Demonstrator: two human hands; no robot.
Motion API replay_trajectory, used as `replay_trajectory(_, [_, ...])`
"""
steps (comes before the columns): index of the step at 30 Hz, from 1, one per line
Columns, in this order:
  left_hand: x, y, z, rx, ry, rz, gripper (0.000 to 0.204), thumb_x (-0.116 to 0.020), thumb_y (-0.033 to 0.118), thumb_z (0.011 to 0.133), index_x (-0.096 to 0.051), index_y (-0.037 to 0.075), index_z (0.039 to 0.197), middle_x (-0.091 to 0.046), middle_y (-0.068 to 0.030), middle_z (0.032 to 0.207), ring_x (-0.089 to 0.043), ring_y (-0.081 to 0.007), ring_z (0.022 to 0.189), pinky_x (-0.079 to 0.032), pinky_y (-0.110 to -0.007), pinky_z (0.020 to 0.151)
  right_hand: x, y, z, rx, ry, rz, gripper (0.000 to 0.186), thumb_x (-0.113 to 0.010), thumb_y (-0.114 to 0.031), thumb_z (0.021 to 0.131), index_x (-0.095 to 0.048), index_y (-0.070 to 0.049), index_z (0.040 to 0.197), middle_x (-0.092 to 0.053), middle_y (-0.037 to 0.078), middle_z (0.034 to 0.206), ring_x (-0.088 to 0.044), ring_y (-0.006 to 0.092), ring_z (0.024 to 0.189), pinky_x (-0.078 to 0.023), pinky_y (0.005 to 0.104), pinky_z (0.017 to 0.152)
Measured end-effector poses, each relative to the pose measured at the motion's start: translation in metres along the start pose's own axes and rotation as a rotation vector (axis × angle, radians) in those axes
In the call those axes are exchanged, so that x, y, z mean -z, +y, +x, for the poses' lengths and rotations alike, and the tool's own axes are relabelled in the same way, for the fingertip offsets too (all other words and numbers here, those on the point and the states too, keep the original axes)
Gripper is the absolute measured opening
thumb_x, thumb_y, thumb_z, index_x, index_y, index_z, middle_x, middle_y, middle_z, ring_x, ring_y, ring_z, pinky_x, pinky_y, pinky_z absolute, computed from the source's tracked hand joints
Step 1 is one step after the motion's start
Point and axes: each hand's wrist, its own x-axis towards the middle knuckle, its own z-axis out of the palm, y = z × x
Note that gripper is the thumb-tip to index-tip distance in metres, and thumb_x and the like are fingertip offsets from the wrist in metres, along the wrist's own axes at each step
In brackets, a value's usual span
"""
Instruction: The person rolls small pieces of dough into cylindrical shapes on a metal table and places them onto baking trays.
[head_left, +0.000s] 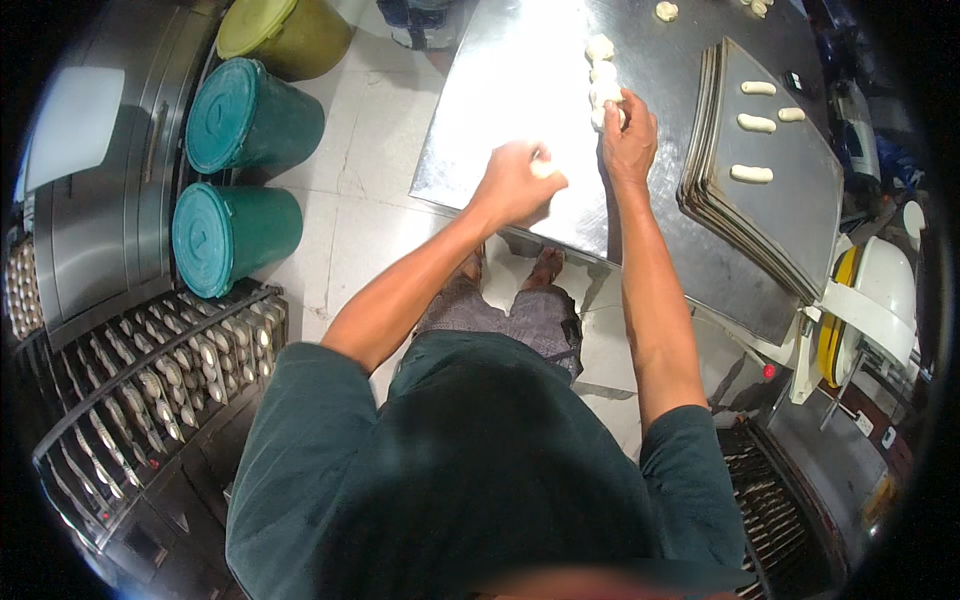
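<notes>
A row of pale dough pieces runs along the steel table toward me. My right hand is at its near end, thumb and fingers closed around the nearest piece. To the left, over the bright part of the table, my left hand is curled and slightly blurred. A pale lump of dough shows between its thumb and fingers. Right of my right hand lies a stack of metal trays. Several short dough rolls lie spaced apart on the top tray.
The steel table has a corner near my left forearm. Another dough lump sits at its far side. Lidded bins, two teal and one yellow, stand left. Racks of moulds are lower left; a white machine is at right.
</notes>
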Motion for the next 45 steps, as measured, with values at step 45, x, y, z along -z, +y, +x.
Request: replay_trajectory(45, [-0.01,-0.026,0.065,-0.847,-0.143,0.605,0.03,-0.072,0.025,0.088,-0.059,0.008,0.11,-0.057,-0.0112,0.111,-0.054,-0.03,0.108,-0.036,-0.05,0.098,0.047,-0.011,-0.05,0.293,-0.322,-0.381,0.033,-0.065,-0.039,0.095,-0.06,-0.007,0.099,-0.057,0.012,0.094,-0.055,0.0305,0.094,-0.039,0.0474,0.084])
